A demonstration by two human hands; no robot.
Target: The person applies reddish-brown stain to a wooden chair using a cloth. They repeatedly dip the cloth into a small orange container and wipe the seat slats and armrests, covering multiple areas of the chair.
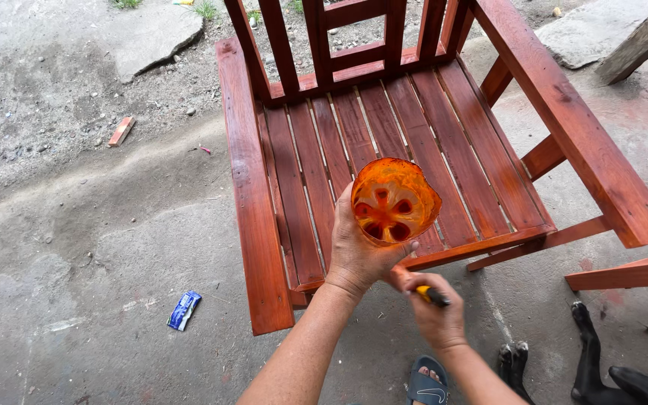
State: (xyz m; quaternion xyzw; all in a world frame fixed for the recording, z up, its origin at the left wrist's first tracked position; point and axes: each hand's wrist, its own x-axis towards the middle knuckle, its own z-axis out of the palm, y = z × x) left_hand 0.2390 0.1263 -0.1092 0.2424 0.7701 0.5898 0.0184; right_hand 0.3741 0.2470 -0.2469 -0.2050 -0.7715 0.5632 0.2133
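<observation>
Holding an orange-stained plastic container (395, 201) over the slatted seat of a red-brown wooden chair (414, 150), the left hand (358, 251) grips it from below. The right hand (438, 315) is clenched on a yellow-and-black handle (433, 295), likely a brush, just under the container; dipping seems the step in hand. Beneath lies a rough concrete floor (76, 247) with a blue wrapper (184, 310), outdoors.

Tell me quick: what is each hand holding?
Left hand: closed around an orange-stained cut bottle bottom.
Right hand: closed on a yellow-and-black brush handle.
</observation>
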